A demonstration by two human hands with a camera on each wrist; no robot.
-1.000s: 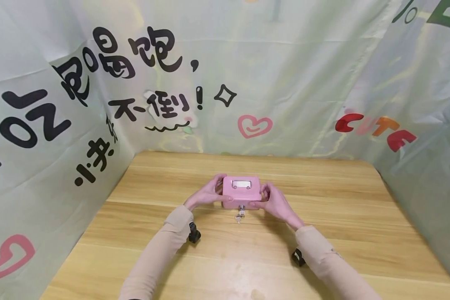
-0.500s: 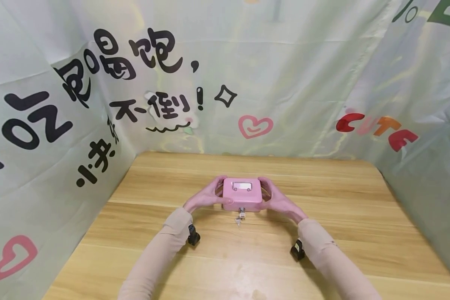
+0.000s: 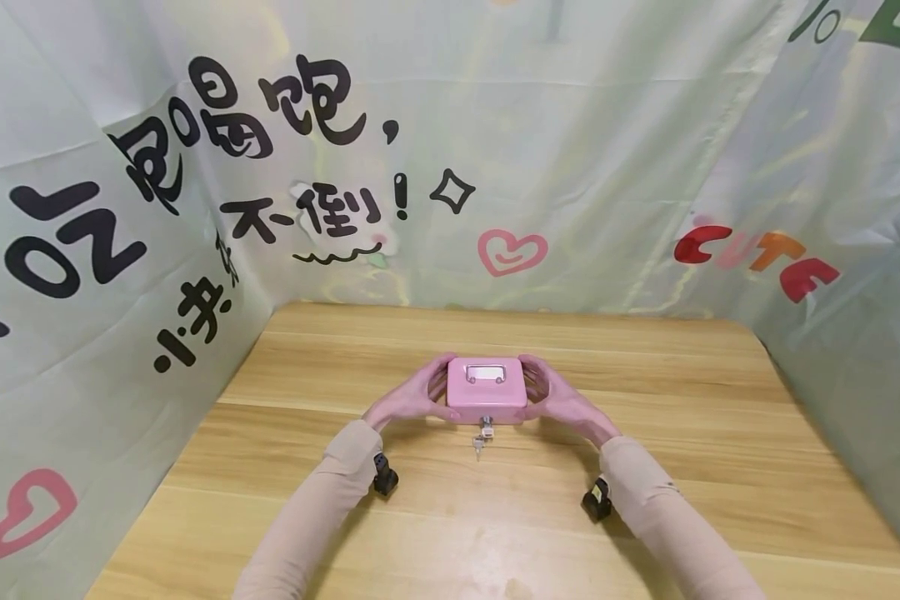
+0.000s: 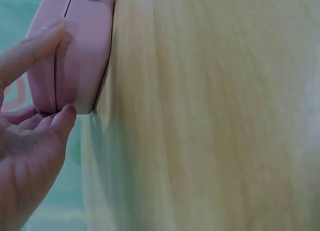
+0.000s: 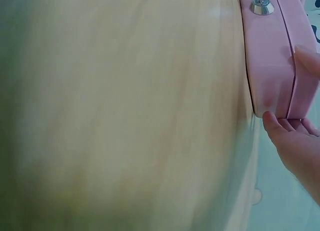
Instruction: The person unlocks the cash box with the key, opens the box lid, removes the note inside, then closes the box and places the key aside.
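Note:
A pink cash box (image 3: 487, 398) with rounded corners sits on the wooden table, its lid down. On the lid lies a metal carrying handle (image 3: 486, 373). From the lock in its front hangs a small set of keys (image 3: 479, 446); the lock's round metal collar (image 5: 262, 7) shows in the right wrist view. My left hand (image 3: 418, 393) grips the box's left end, thumb at the front near the lid seam and fingers round the side. My right hand (image 3: 561, 398) holds the right end the same way, thumb in front. The box's back is hidden.
The wooden table (image 3: 487, 517) stretches out on all sides of the box. Printed cloth walls (image 3: 600, 167) enclose it at the back, left and right. A black wrist camera (image 3: 385, 477) sits under the left sleeve, another camera (image 3: 596, 500) under the right.
My right hand's fingers have gone from loosely curled beside the box to reaching round its right end. The box and both hands have come slightly nearer to me.

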